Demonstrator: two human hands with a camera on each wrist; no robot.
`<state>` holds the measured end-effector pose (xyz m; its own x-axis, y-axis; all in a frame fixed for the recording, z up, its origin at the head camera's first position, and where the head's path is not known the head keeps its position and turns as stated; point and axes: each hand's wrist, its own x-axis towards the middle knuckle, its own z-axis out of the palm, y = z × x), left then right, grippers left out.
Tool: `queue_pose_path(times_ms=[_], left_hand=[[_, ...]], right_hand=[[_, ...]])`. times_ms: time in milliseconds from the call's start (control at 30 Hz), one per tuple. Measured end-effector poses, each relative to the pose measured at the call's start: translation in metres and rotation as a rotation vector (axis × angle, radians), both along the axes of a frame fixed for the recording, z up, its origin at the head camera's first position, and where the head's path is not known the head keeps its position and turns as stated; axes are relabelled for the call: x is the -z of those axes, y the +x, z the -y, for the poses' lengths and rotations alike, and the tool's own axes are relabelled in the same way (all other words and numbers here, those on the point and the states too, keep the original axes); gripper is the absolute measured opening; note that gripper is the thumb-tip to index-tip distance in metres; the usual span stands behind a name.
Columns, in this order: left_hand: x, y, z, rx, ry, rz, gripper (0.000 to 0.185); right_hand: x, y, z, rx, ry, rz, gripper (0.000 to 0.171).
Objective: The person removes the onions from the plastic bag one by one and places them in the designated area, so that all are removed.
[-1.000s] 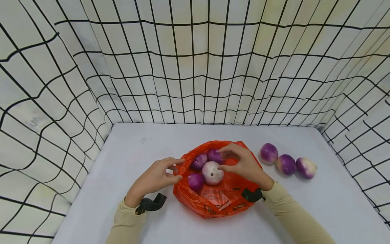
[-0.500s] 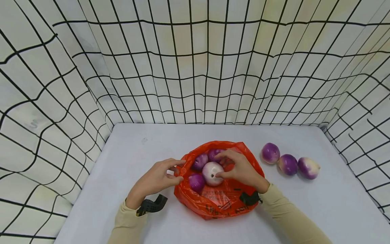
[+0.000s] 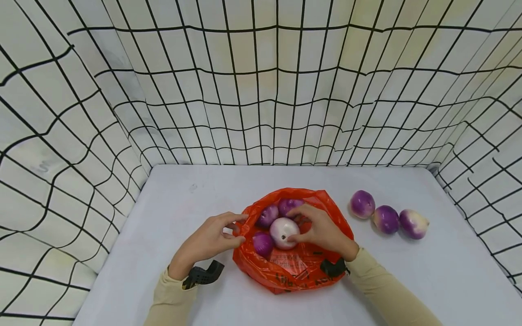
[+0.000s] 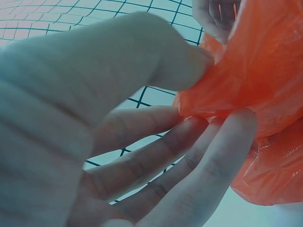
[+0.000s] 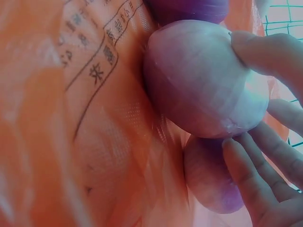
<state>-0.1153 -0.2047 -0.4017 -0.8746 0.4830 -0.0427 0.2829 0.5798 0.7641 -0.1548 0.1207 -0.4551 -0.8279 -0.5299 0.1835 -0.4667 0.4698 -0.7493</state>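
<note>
An orange-red plastic bag (image 3: 261, 275) lies with its mouth spread wide, printed text on its inside wall. Within it sit several round onions: a pale one (image 3: 281, 230) in the middle, and purple ones, such as the purple onion (image 3: 263, 243) at its left. My right hand (image 3: 324, 231) reaches into the bag and holds the pale onion between thumb and fingers. In the right wrist view the thumb (image 5: 270, 54) lies on its upper side, the fingertips at its lower edge. At the left, my left hand (image 3: 208, 240) pinches the bag's rim between thumb and fingers.
Three purple-and-white onions rest in a row right of the bag; the middle onion (image 3: 386, 220) is among them. The white table (image 3: 195, 190) is bounded by white walls with black netting (image 3: 277, 104) at the back and sides.
My right hand has moved slightly left and down, its thumb now farther over the pale onion. The left hand stays at the bag's rim.
</note>
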Motion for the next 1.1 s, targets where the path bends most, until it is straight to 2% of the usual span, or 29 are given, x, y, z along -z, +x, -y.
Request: queue_pose_path(times_ms=[367,800,1100], left_hand=[[0.001,0.002,0.000,0.002,0.007,-0.002,0.054],[0.002,0.001,0.002,0.009,0.008,-0.013,0.055],[0.001,0.001,0.001,0.008,0.004,-0.028,0.055]], right_hand=[[0.000,0.005,-0.001,-0.014,0.058,-0.005,0.061],[0.000,0.011,-0.002,-0.034,0.082,-0.011,0.054],[-0.012,0.013,-0.009,-0.017,0.080,-0.047,0.054]])
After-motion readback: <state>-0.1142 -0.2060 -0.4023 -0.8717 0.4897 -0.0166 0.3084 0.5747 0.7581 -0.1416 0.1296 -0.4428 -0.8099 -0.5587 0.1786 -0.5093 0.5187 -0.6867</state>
